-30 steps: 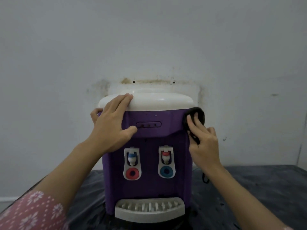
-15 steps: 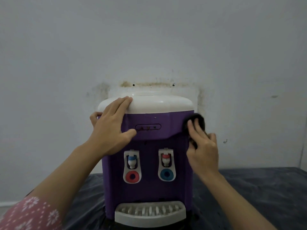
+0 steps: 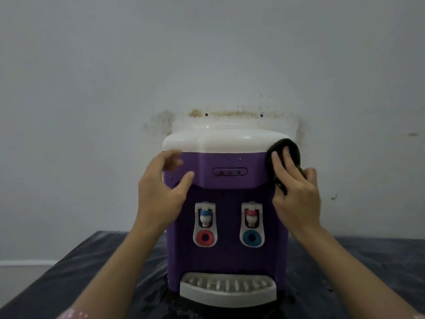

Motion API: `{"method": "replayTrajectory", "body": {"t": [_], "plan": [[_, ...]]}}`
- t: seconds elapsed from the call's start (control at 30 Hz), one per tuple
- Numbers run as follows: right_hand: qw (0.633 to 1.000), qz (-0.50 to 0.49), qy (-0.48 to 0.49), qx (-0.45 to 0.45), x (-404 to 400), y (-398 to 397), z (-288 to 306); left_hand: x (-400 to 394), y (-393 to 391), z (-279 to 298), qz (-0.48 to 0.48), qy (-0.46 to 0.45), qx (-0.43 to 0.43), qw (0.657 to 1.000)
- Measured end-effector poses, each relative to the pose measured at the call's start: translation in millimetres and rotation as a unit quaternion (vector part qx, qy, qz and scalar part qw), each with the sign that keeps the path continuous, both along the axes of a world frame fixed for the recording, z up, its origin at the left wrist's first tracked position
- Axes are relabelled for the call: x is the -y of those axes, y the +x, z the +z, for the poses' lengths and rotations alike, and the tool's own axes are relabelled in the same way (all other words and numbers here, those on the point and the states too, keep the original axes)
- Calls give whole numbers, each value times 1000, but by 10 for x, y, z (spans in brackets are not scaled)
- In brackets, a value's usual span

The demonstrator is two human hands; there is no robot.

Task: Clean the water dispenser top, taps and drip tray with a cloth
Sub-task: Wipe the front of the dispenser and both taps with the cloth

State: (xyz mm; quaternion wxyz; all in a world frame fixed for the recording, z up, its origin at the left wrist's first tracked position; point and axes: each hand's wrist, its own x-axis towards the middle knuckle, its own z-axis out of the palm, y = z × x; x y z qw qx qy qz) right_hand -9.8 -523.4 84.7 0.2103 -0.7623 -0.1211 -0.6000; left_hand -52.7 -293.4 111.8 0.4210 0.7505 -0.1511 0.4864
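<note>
Two hands work the water dispenser (image 3: 226,203): right hand (image 3: 295,189) presses the dark cloth (image 3: 292,146) flat-fingered against its upper corner; left hand (image 3: 161,192), loosely spread, steadies. Wipe with firm, overlapping strokes.

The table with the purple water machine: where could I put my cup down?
The dark table shows bare room right of the water dispenser, beyond the right arm, and some on the left between the dispenser and the table's edge. In front it is crowded: the drip tray and both forearms fill it. Up top, the left hand and the right hand with its cloth are busy.
</note>
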Motion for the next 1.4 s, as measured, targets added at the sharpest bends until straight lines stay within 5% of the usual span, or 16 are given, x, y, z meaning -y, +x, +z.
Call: {"method": "replayTrajectory", "body": {"t": [0.17, 0.37, 0.57, 0.73, 0.9, 1.1, 1.3, 1.4], "plan": [[990, 5, -137, 43, 97, -25, -251, -51, 64, -419, -24, -136, -59, 989], [995, 16, 95, -6, -31, 78, -71, -119, 101, -714, -49, -273, -112, 954], [994, 30, -90, 60, 5, 18, -310, -81, 170, -809, -72, -380, -138, 912], [997, 44, 60, -6, -152, 80, -116, -80, 256, -875, -167, -345, -154, 911], [995, 70, -66, -2, -194, 7, -372, -73, 297, -884, -270, -316, -172, 893], [995, 48, 90, 6, -283, 63, -138, -286, 397, -1010, -282, -279, -180, 900], [997, 44, -39, 44, -296, -35, -287, -405, 466, -1026, -311, -270, -177, 894], [997, 43, 47, 39, -323, -30, -120, -441, 460, -1031, -322, -261, -184, 891]]}}
